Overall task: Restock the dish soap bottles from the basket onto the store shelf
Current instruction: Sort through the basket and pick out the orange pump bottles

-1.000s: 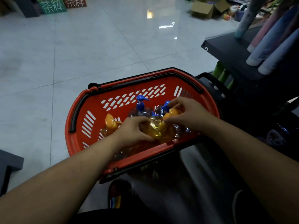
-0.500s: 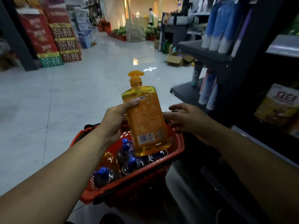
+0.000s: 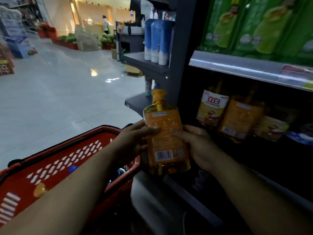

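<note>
While left hand (image 3: 133, 141) and right hand (image 3: 198, 145) hold bottle (image 3: 166, 133), basket (image 3: 55, 170) half-hidden

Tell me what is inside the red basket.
Showing inside the red basket: an orange pump cap, a blue cap and a second blue top. The left forearm covers the rest, so the count is unknown.

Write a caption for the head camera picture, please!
Left hand and right hand hold an orange soap bottle between the red basket and stocked shelf.

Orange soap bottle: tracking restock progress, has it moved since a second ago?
Yes. The orange soap bottle has risen out of the red basket, rightward toward the shelf.
</note>
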A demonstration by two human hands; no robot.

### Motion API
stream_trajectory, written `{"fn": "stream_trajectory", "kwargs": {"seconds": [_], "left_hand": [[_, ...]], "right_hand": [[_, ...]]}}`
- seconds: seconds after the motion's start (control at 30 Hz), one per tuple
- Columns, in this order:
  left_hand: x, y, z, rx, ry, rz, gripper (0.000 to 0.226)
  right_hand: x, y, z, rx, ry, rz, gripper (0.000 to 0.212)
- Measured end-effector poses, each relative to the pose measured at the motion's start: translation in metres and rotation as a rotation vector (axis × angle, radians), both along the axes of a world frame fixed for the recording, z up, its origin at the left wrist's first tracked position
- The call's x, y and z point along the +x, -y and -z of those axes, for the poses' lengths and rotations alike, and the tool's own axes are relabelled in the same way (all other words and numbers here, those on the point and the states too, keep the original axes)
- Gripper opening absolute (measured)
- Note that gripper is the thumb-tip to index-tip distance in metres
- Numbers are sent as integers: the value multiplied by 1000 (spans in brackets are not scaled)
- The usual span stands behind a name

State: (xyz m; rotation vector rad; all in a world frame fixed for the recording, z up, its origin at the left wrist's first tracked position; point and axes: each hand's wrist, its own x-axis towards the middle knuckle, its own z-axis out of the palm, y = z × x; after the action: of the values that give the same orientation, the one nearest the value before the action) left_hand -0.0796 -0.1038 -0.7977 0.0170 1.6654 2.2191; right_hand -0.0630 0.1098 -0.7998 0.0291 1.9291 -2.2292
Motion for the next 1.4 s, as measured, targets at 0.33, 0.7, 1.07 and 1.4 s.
{"fn": "stream_trajectory", "kwargs": {"seconds": [0.33,0.7,1.07,1.4], "left_hand": [[-12,-129,13,25,-47,367,60],[3,-240,18,6,-317,283,46],[-14,-313,33,-174,-608,176,82],[-19,-330,59,-576,-823,24,51]], "right_hand": [[28,-120,7,-66,56,246,61],[60,-187,2,-17,-89,704,44],[57,-228,9,257,-382,815,37],[13,-227,42,768,-178,1050,73]]}}
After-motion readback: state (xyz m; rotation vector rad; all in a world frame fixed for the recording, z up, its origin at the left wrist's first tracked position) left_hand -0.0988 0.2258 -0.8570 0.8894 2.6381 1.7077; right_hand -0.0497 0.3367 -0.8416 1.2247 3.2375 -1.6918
